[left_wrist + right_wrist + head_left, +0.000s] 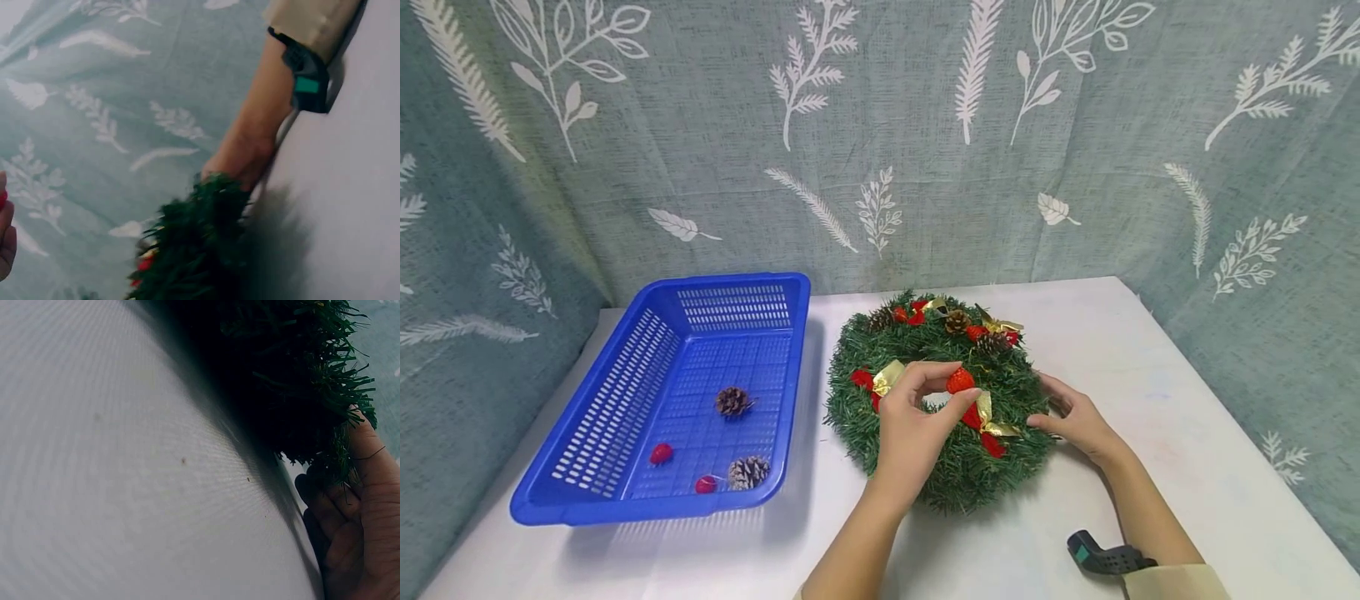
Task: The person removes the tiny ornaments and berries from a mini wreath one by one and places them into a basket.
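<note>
A green Christmas wreath (863,429) lies on the white table, decorated with gold-and-red bows (987,415), pinecones (957,322) and red berries. My left hand (912,429) pinches a red, textured berry ornament (960,381) between thumb and forefinger over the wreath's centre opening. Only a bit of that hand shows at the edge of the left wrist view. My right hand (1081,423) grips the wreath's right outer edge. In the right wrist view its thumb (367,450) lies against the greenery, with the other fingers curled low beside the tabletop.
Left of the wreath stands a blue plastic basket (800,375). Inside it are a brown pinecone (732,402), a frosted pinecone (748,472) and two red berries (661,453). A leaf-patterned green curtain (850,200) hangs behind the table. A black strap device (1108,557) sits on the right wrist.
</note>
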Demonstrator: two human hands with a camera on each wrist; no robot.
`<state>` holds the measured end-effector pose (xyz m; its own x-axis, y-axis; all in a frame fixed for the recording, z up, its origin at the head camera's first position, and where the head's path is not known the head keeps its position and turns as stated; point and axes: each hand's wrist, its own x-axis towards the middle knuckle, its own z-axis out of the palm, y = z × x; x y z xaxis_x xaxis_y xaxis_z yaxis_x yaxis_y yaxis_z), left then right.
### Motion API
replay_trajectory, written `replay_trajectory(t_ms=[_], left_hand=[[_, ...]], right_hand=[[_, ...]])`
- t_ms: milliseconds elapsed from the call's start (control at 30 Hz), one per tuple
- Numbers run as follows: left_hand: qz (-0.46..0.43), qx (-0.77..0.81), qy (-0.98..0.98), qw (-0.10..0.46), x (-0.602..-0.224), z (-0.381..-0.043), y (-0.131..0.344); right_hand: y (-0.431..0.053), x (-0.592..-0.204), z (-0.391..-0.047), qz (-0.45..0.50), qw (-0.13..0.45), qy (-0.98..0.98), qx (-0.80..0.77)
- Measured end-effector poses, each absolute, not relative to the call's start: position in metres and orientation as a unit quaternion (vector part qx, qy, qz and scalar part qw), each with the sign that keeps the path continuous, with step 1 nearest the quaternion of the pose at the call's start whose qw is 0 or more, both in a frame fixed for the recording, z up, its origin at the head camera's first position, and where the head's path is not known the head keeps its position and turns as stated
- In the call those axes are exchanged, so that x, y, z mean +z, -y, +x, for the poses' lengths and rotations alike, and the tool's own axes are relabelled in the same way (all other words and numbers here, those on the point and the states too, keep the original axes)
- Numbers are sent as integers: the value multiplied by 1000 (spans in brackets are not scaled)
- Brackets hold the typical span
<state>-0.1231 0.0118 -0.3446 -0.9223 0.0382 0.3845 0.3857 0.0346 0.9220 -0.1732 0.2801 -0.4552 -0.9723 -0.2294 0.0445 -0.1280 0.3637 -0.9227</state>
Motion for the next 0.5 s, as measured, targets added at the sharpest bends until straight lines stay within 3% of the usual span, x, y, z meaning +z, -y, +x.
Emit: replay_trajectory(t_ms=[500], left_hand=[[-105,-681,707,160,-337,-130,27]], right_hand=[[-279,-456,-173,-109,41,-831,-544]])
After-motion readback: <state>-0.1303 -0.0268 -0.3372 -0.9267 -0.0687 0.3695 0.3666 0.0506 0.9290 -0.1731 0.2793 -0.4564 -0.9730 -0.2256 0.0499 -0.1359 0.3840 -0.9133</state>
